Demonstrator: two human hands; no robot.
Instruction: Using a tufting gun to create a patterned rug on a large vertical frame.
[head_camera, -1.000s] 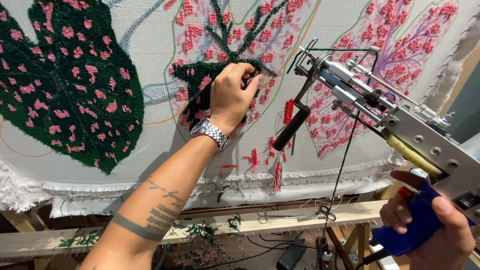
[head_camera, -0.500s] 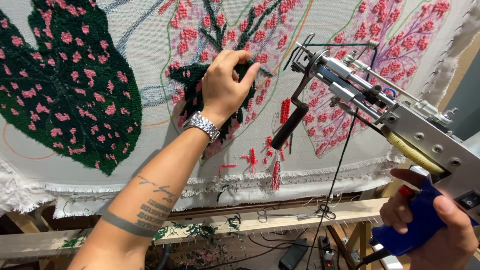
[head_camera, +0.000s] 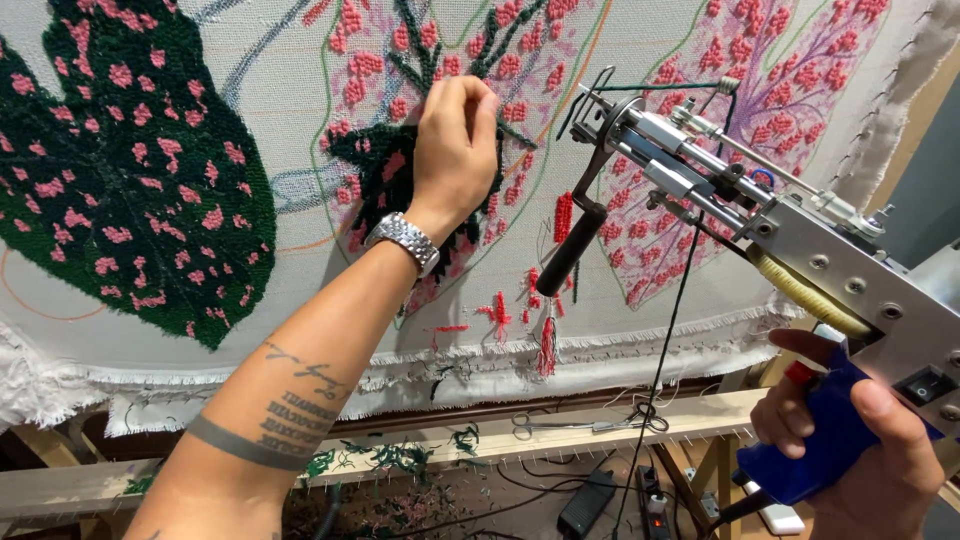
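Stretched white cloth (head_camera: 300, 130) fills the view, pulled over a wooden frame (head_camera: 560, 435) whose lower rail runs along the bottom. At the far left of the cloth sits a big dark green tufted leaf (head_camera: 120, 180) dotted with pink spots. Below it the cloth's frayed edge hangs over the rail.

Toward the middle, the left hand (head_camera: 455, 140) reaches up from a tattooed forearm with a silver watch (head_camera: 405, 242) at the wrist. Its fingers are curled and pressed against the cloth, on a smaller dark green patch (head_camera: 370, 165) among pink tufts; whether they pinch any yarn there cannot be told. Just below and to the right, a few loose red strands (head_camera: 545, 345) dangle from the cloth.

On the rail beneath lie scissors (head_camera: 560, 425), with green yarn scraps nearby, and cables and a power strip (head_camera: 655, 500) lie on the floor.

At the right, the tufting gun (head_camera: 760, 215) is held away from the cloth, its metal nose pointing up-left, its black front handle (head_camera: 570, 250) hanging free with no hand on it. A dark thread (head_camera: 665, 330) hangs down from the nose. The right hand (head_camera: 870, 450) is closed firmly round the gun's blue rear grip (head_camera: 820, 440) at the lower right corner, near a red trigger.
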